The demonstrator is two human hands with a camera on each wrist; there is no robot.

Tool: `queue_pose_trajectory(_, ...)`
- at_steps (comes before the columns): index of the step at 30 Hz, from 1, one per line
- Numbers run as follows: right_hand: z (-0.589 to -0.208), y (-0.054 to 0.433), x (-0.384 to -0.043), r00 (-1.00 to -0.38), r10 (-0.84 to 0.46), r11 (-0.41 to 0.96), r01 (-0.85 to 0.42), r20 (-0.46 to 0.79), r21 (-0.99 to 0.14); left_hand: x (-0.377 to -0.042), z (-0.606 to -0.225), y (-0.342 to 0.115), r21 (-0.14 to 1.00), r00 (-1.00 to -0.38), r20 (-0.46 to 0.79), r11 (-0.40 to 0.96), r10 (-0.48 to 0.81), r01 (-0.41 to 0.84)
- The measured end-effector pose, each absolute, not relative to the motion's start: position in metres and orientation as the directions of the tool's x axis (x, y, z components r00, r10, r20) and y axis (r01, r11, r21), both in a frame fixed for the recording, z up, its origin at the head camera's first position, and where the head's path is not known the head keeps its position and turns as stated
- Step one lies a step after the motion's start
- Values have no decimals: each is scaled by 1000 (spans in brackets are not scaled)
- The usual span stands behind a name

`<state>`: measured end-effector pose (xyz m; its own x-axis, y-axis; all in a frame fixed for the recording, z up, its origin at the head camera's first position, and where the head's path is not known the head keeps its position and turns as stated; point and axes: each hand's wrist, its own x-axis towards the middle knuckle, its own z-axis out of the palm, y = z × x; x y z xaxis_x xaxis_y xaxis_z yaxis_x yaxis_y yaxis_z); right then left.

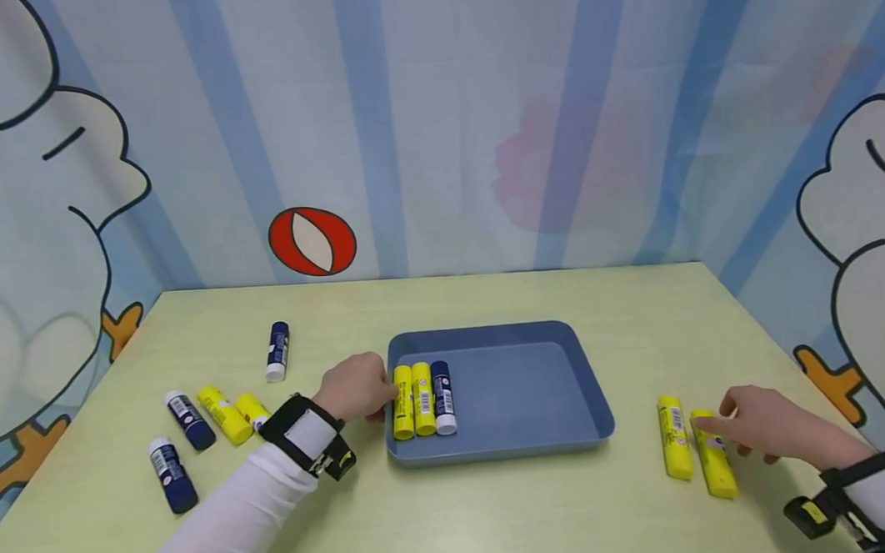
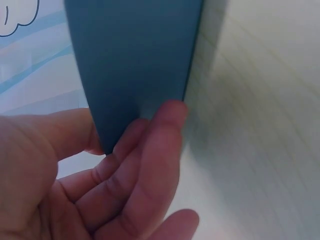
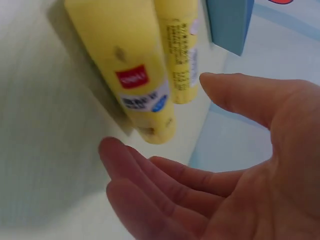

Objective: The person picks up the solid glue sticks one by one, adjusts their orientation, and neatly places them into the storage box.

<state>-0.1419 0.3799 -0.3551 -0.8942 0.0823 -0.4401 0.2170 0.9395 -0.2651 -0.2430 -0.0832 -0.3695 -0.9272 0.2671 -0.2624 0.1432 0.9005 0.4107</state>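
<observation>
By the left hand (image 1: 352,387), the left wall of the blue tray (image 1: 527,389) is pinched between thumb and fingers. The right hand (image 1: 777,426) is held with thumb and fingers parted, close about the far end of a yellow glue stick (image 1: 715,456); a second yellow stick (image 1: 675,438) is seen just beside it, right of the tray. Two yellow sticks (image 1: 422,400) and a navy stick (image 1: 443,397) are lined along the tray's left side. Left of the tray, three navy sticks (image 1: 172,474) and two yellow ones (image 1: 225,414) are scattered on the table (image 1: 493,516).
</observation>
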Motion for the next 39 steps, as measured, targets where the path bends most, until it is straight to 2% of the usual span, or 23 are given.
queue_pose_trajectory(8,-367,383,-146,-864,115,924,274,-490,-266,-244,-371,-85,410,-927,-252,899,277,157)
queue_pose_trajectory(20,-375,398,-150,-851,92,863,327,-516,-385,-241,-368,-85,416,-926,-268,899,265,137)
queue_pose_trajectory(28,-360,407,-153,-867,55,758,360,-496,-544,-243,-371,-89,450,-921,-281,885,270,122)
queue_pose_trajectory(39,-325,361,-172,-953,-81,547,202,-291,-813,-244,-382,-95,524,-924,-258,845,281,111)
